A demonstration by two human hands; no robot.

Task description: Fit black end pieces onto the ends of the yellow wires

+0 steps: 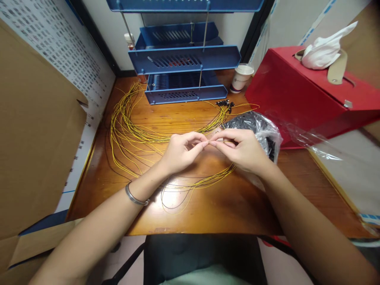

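My left hand (182, 150) and my right hand (242, 148) meet fingertip to fingertip above the middle of a wooden table (225, 206). Both pinch the end of a thin yellow wire (208, 143); any small part at the wire's tip is too small to make out. A large bundle of yellow wires (127, 130) loops across the table to the left and under my hands. Several of their ends with black connectors (225, 104) lie fanned out behind my hands. A clear plastic bag of small black parts (261, 128) sits just behind my right hand.
A blue stacked tray rack (184, 59) stands at the back of the table with a white paper cup (242, 77) beside it. A red box (308, 95) with white tissue (323, 49) on top lies to the right. Cardboard (32, 130) walls off the left side.
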